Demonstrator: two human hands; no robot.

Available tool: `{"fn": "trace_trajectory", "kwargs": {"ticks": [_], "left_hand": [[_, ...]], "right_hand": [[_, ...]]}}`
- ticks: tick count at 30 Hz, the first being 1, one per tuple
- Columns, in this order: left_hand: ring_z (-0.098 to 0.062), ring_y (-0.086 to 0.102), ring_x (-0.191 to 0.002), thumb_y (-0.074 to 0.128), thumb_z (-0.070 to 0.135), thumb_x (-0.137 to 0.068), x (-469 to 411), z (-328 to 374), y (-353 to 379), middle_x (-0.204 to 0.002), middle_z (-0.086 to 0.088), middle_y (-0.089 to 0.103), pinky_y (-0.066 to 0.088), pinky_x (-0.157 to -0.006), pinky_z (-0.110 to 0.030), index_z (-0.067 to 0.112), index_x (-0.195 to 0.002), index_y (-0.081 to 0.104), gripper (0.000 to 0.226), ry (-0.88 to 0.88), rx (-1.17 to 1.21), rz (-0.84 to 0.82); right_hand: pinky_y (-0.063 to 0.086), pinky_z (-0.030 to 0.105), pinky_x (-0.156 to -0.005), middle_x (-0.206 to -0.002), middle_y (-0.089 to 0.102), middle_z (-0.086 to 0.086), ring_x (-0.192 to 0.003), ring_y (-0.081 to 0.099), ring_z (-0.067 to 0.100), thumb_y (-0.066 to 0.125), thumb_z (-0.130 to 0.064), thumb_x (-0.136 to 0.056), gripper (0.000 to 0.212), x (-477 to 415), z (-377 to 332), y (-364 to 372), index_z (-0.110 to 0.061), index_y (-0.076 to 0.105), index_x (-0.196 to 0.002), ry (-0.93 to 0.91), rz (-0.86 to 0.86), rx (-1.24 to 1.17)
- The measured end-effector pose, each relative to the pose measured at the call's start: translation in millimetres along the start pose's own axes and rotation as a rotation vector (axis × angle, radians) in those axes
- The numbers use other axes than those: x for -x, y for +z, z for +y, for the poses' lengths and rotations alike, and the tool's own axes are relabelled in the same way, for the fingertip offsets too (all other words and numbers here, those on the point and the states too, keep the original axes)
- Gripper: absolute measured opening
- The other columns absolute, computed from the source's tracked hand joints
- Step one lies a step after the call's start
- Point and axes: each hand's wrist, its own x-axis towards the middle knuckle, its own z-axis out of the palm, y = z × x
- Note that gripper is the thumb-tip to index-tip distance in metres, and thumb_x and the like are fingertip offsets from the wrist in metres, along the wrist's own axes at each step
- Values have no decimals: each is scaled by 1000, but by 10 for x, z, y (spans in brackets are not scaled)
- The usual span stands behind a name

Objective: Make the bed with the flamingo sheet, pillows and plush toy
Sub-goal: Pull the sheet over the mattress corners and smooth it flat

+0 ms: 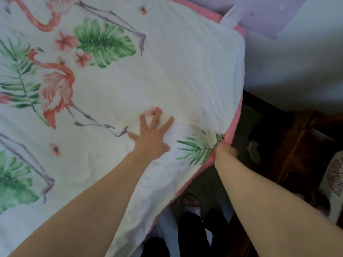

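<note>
Flamingo sheet bunches at right hand grip, left hand flat beside.

The bed is covered almost wholly by a white flamingo sheet, soft and faintly creased. It is printed with pink flamingos, green palm leaves and small red flowers. Its pink border hangs over the bed's side. The left hand lies flat on the sheet with fingers spread, and the right hand pinches the border. Beside the bed, the dark wooden floor carries a crumpled pale scrap.
</note>
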Motion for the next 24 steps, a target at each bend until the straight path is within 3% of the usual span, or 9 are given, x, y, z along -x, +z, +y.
{"fn": "trace_trajectory", "kwargs": {"ticks": [3, 5, 7, 9, 12, 17, 20, 24], "left_hand": [[-35, -12, -145, 59, 27, -90, -4, -90, 32, -159, 13, -6, 17, -105, -73, 49, -145, 16, 73, 167, 25, 3], [-28, 8, -146, 53, 17, -93, 79, -181, 23, -158, 9, 14, 21, -114, -55, 39, -144, 32, 59, 210, 149, 76], [-20, 27, -141, 48, 11, -96, 273, -251, 24, -152, 5, 33, 23, -115, -33, 28, -140, 43, 49, 173, 322, 171], [-17, 39, -134, 46, 9, -96, 497, -323, 49, -145, 3, 44, 25, -111, -24, 24, -136, 49, 43, 153, 386, 225], [-14, 46, -127, 48, 11, -96, 923, -543, 59, -138, 5, 52, 31, -108, -22, 24, -128, 56, 36, 126, 395, 228], [-16, 61, -108, 54, 6, -92, 1771, -1068, -41, -115, 3, 67, 40, -95, -21, 16, -110, 67, 25, 96, 438, 274], [-17, 66, -96, 56, 10, -92, 2267, -1373, -55, -105, 1, 71, 48, -91, -30, 14, -99, 71, 17, 49, 517, 305], [-17, 67, -90, 61, 13, -90, 3040, -1714, 72, -101, 0, 71, 51, -86, -31, 15, -97, 71, 12, -41, 602, 360]], "right_hand": [[51, 44, -93, -135, 50, 16, -111, 59, 35, 63, -29, -82, 70, 174, 114, 68, -16, 31, -143, -65, -65, 119], [49, 45, -97, -141, 43, 15, -115, 57, 34, 59, -20, -85, 70, 474, 174, 72, -24, 27, -146, -216, -140, 187], [50, 45, -96, -139, 44, 10, -113, 58, 30, 58, -19, -86, 61, 755, 266, 74, -28, 34, -142, -318, -237, 261], [49, 43, -97, -132, 51, 6, -112, 57, 28, 55, -21, -88, 46, 981, 347, 69, -26, 47, -133, -414, -322, 351], [47, 37, -99, -120, 63, 3, -110, 59, 23, 52, -10, -89, 31, 1411, 427, 15, -20, 64, -116, -509, -415, 402], [51, 23, -77, -86, 67, 2, -82, 63, 15, 48, -1, -91, 25, 2278, 694, -67, -11, 67, -104, -492, -587, 302], [45, 18, -63, -88, 65, 6, -80, 60, 17, 47, -2, -94, 21, 2732, 905, -110, -10, 65, -101, -438, -688, 322], [42, 17, -61, -95, 65, 3, -84, 60, 14, 50, -7, -94, 19, 3335, 1281, -253, -15, 65, -102, -453, -764, 440]]}}
